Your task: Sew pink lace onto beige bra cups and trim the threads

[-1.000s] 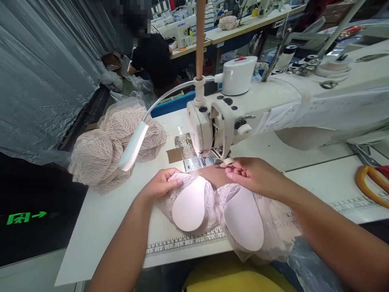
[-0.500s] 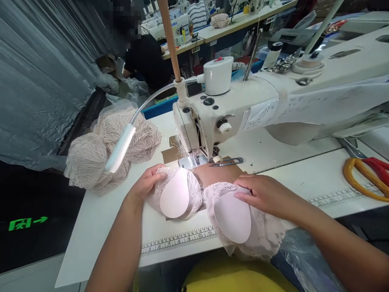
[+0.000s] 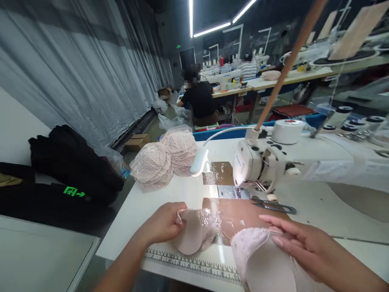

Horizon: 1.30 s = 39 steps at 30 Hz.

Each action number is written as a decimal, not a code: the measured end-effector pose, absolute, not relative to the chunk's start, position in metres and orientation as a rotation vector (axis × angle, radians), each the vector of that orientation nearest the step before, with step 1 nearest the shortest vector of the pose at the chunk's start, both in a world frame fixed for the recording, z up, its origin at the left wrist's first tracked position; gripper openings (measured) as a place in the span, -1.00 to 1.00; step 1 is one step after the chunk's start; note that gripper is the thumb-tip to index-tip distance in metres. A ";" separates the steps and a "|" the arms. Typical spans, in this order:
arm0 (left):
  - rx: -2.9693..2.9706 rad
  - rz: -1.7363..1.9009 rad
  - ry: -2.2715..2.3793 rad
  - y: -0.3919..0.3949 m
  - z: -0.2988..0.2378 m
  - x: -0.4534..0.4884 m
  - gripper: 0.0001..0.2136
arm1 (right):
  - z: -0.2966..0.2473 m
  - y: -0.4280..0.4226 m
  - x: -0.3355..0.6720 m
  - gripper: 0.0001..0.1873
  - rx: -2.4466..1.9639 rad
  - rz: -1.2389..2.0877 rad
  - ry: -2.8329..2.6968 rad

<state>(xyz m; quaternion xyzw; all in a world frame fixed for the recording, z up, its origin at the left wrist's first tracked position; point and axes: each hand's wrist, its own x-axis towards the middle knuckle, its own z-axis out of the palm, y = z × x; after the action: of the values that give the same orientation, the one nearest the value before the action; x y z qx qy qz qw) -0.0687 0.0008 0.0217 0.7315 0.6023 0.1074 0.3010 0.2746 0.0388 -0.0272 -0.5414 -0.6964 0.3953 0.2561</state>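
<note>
A pale pink lace bra (image 3: 269, 265) with smooth padded cups lies over the front of the sewing table, its right cup running out of the bottom of the view. My left hand (image 3: 165, 223) is closed on the edge of the left cup, thumb and fingers pinching the lace. At the right cup's upper edge, my right hand (image 3: 306, 243) grips the fabric between thumb and fingers. Beyond the bra stands a white sewing machine (image 3: 252, 162), its needle area apart from the cloth. Thread snips (image 3: 275, 206) rest beside the machine's foot, near my right fingertips.
Stacked lace pieces (image 3: 164, 162) sit at the table's back left. A lamp (image 3: 199, 162) on a bendable neck hangs left of the machine head. A printed ruler (image 3: 191, 265) runs along the front edge. Farther back, a person in black (image 3: 199, 101) sits at another table.
The camera view has tilted up and turned left. Both hands keep hold of the bra; its cups are farther apart and drawn nearer the front edge, away from the machine's foot.
</note>
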 end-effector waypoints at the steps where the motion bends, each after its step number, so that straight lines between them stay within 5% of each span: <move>1: 1.927 0.286 1.615 -0.008 0.020 -0.076 -0.97 | -0.022 0.039 0.261 -0.44 -1.457 1.211 -1.815; 3: 1.910 0.289 1.659 -0.022 0.014 -0.088 -0.97 | -0.011 0.042 0.228 -0.40 -1.392 1.476 -1.733; 8: 1.963 0.494 1.858 -0.040 0.019 -0.121 -0.95 | 0.001 0.057 0.130 -0.73 -0.942 1.683 -1.806; 16: 2.363 1.789 2.269 0.030 0.113 -0.198 -0.88 | 0.035 0.136 0.009 -0.88 -0.255 0.449 -1.742; 21: 2.450 1.190 2.311 0.091 0.073 -0.211 -0.91 | 0.021 0.200 -0.005 -0.78 -0.588 0.241 -1.982; 25: 2.326 0.983 2.337 0.104 0.014 -0.195 -0.30 | -0.010 0.211 0.007 -0.67 -0.656 0.279 -2.118; 27: 2.274 0.975 2.351 0.101 -0.001 -0.185 -0.16 | -0.018 0.206 0.016 -0.59 -0.700 0.261 -2.137; 34: 2.476 1.042 2.041 0.079 -0.004 -0.162 -0.27 | -0.018 0.182 0.035 -0.57 -0.793 0.154 -2.174; 39: 2.150 1.537 1.871 0.078 0.019 -0.204 -0.44 | 0.007 0.188 0.024 -0.62 -0.827 0.240 -2.066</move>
<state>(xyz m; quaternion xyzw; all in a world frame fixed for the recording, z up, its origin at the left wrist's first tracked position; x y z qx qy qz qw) -0.2044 0.0782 0.0191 0.6633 0.5771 0.4740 -0.0482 0.0238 0.1879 0.0068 -0.3326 -0.8305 0.0963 0.4362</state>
